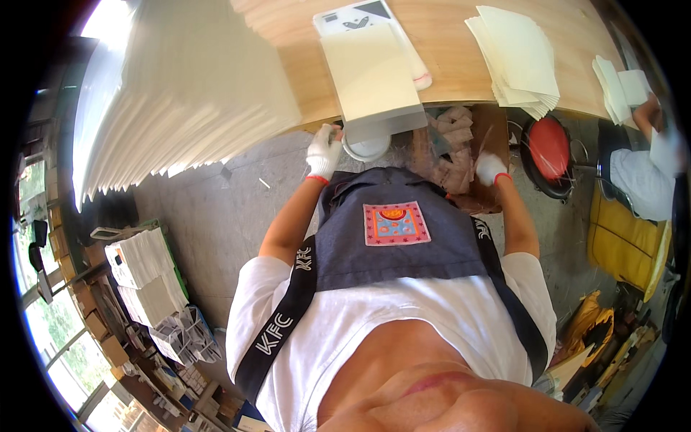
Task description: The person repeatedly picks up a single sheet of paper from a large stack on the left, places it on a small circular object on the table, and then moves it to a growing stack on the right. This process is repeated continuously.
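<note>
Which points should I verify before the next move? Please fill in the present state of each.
1. Left hand and right hand gloved: ok.
2. Left hand holding the grey strip: cannot tell; it is by the strip's near-left corner.
3. Grey strip wholly over the table: not ok; in this view it extends past the edge.
4. Right hand empty: cannot tell.
5. Cream pile squared: not ok; fanned.

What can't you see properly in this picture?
In the head view:
Left hand: its fingertips are too small to tell whether they hold anything.
Right hand: blurred, so its grip is unclear.
White printed thing: its middle is covered by the cream paper.
Round white thing: partly hidden by the grey strip.
Tall paper stack: cut off by the upper edge.
</note>
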Motion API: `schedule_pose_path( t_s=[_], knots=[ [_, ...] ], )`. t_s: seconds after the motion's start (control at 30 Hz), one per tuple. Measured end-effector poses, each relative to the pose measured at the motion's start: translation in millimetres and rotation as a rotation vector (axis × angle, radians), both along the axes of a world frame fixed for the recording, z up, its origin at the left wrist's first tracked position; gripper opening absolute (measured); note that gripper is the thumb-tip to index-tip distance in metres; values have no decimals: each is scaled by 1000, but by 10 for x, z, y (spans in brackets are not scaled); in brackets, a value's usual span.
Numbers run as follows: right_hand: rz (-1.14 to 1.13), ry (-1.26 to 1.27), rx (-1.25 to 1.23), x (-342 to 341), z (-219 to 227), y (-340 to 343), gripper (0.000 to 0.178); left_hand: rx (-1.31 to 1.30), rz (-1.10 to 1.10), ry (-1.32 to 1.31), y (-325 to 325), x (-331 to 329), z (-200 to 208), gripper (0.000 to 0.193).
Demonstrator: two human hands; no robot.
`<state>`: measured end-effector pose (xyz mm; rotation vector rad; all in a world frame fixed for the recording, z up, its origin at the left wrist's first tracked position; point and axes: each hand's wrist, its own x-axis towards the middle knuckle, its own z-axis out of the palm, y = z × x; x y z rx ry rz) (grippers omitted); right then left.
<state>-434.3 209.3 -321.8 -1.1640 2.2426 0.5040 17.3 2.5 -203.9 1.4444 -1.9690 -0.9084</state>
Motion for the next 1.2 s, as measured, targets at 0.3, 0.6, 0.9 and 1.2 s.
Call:
schedule_pose_path(
  t_s=[0.3,0.6,0.9,1.2],
  knots=[
    [619,-53,-1094,1516,1614,-1360,34,-754,-325,-254,-206,-223,216,11],
    [-334,-471,-1042,1936,1229,-1604,24,296,379,468,-74,-212,-304,11],
    [-735,-1092,-738,1769,1246,-1473,44,373,170,618,-135,-344,371,17],
    [-330,-1927,-744,2292,3033,-1923,26,-430,-30,187,351,311,3369,19]
  ],
)
